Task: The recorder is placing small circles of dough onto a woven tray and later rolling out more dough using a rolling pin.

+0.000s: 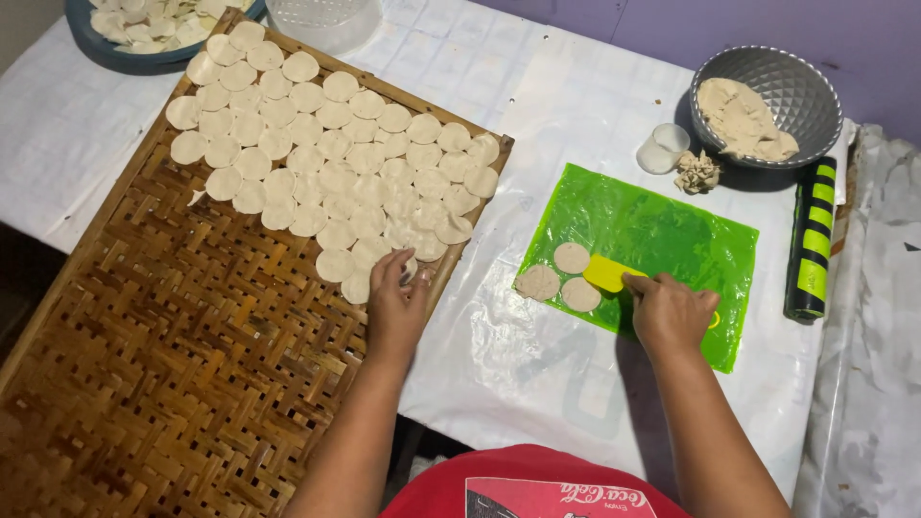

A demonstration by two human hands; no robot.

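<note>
Fingertips of your left hand (395, 305) press a dough disc (407, 268) down at the near-right edge of the woven tray (192, 326); lay it flat, just overlapping its neighbours. Your right hand (670, 312) is clamped on the yellow scraper (606, 272), wrist low over the green mat (662, 240) (three discs wait beside it).
</note>
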